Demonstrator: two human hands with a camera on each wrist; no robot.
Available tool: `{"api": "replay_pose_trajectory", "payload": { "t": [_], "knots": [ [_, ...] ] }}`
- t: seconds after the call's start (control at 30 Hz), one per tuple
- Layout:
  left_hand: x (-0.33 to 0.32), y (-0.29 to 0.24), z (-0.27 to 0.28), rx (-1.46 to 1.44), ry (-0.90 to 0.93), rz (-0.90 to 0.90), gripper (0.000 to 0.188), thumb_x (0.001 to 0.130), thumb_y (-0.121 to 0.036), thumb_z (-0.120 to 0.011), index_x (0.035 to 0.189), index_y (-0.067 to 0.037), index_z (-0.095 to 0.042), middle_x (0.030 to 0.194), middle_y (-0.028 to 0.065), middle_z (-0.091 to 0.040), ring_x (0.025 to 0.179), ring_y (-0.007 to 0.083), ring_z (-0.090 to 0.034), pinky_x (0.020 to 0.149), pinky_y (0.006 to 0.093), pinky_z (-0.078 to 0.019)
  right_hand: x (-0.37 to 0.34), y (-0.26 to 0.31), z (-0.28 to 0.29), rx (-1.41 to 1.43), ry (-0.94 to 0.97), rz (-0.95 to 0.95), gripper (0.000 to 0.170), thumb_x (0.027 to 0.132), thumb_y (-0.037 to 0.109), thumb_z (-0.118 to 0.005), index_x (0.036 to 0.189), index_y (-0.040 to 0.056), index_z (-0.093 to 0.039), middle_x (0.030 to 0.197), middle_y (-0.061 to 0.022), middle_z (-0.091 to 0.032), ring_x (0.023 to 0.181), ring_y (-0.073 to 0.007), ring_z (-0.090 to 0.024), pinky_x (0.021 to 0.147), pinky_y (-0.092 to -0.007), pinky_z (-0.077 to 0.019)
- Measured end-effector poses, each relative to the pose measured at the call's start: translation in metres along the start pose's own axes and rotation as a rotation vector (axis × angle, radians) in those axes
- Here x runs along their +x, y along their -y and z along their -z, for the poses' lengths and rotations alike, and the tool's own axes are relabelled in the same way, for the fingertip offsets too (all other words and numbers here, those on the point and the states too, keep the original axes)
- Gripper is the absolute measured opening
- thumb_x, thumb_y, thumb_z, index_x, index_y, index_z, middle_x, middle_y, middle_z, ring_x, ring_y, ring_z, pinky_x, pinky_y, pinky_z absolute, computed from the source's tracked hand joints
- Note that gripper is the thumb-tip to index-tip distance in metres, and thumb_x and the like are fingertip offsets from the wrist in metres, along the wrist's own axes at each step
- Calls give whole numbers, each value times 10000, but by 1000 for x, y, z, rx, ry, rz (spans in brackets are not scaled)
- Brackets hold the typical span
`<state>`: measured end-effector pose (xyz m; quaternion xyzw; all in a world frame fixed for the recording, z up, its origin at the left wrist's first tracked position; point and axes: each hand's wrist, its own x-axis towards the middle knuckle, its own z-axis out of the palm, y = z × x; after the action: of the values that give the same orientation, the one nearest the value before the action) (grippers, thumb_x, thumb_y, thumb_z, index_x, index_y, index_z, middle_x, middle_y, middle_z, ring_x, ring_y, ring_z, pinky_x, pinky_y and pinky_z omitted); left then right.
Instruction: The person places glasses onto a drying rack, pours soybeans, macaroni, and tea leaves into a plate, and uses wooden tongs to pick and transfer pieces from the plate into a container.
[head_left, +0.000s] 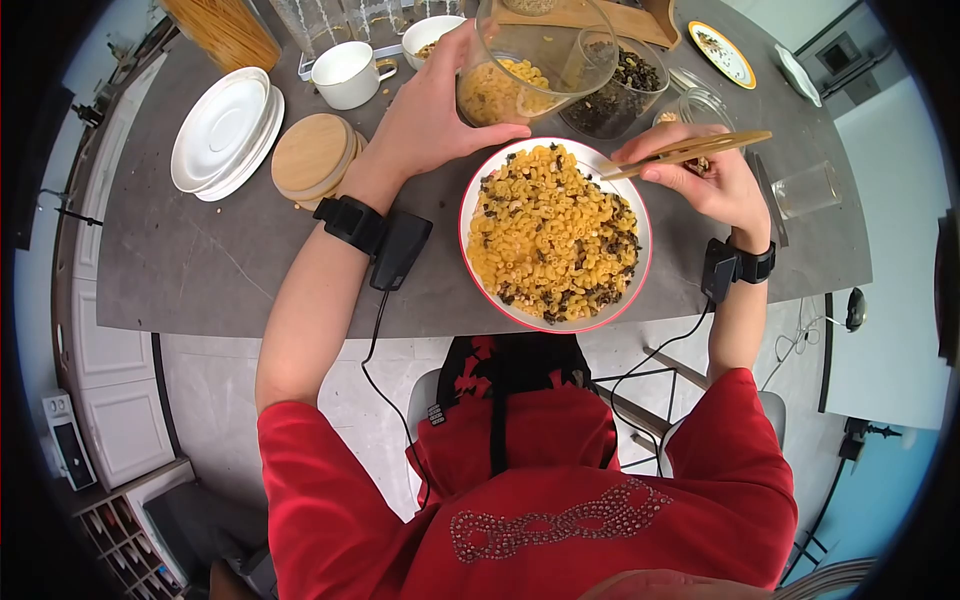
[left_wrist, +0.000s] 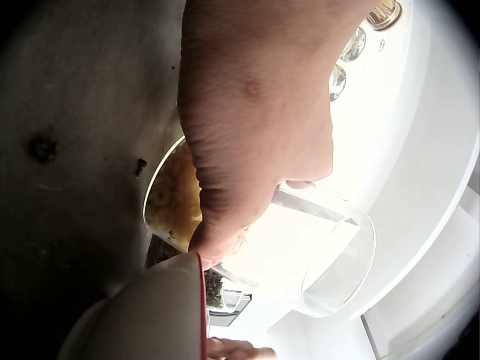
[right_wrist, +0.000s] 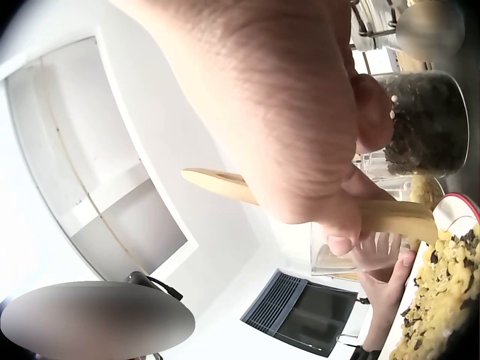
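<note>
My left hand (head_left: 425,115) holds a tilted glass jar (head_left: 540,45) with small yellow pasta in its bottom. The thumb lies along the jar's near side, just over the rim of a white bowl (head_left: 465,245) edged in red. Heaped in that bowl is elbow pasta (head_left: 550,225) mixed with dark bits and pale grains. Above the bowl's right side, my right hand (head_left: 715,180) grips wooden tongs (head_left: 695,148) between thumb and fingers. The tips of the tongs (right_wrist: 401,219) reach to the bowl's edge in the right wrist view.
A glass jar of dark seeds (head_left: 625,95) stands behind the bowl. To the left are round wooden lids (head_left: 310,155), stacked white plates (head_left: 222,135) and a white cup (head_left: 345,75). A drinking glass (head_left: 805,190) lies at right; an orange-rimmed plate (head_left: 722,55) is farther back.
</note>
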<state>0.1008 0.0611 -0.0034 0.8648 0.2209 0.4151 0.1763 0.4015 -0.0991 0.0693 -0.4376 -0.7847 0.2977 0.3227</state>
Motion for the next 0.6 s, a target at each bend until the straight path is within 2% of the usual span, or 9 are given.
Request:
{"api": "replay_pose_trajectory", "payload": {
  "t": [0.2,0.43,0.5,0.6],
  "knots": [
    [-1,0,-1,-17,-3,-10,1135,709,-510,-947,1546,-49,-334,1448,243,-573,1337,409,-582,1102,468,-498,6,7,-2,-3,158,71,158,938,57,-745,1084,-4,-751,1066,-94,-765,984,-199,-724,852,-331,-563],
    [0,-3,2,-31,-6,-17,1137,703,-515,-949,1542,-49,-340,1443,249,-575,1324,414,-590,1094,469,-504,8,9,-4,57,191,73,154,939,68,-742,1075,-5,-753,1072,-112,-763,1005,-228,-726,878,-344,-567],
    [-1,1,-1,-23,-4,-10,1141,702,-517,-949,1542,-45,-339,1441,250,-576,1323,413,-591,1092,469,-505,9,7,-5,-15,163,78,170,918,107,-766,1049,-1,-760,1069,-145,-770,1009,-282,-742,869,-372,-588],
    [0,-2,1,-2,-5,0,1149,700,-521,-950,1543,-37,-336,1437,254,-578,1323,414,-591,1089,468,-507,11,6,-9,-31,131,69,137,923,77,-751,1036,1,-757,1077,-141,-774,1011,-283,-743,881,-375,-585]
  ]
}}
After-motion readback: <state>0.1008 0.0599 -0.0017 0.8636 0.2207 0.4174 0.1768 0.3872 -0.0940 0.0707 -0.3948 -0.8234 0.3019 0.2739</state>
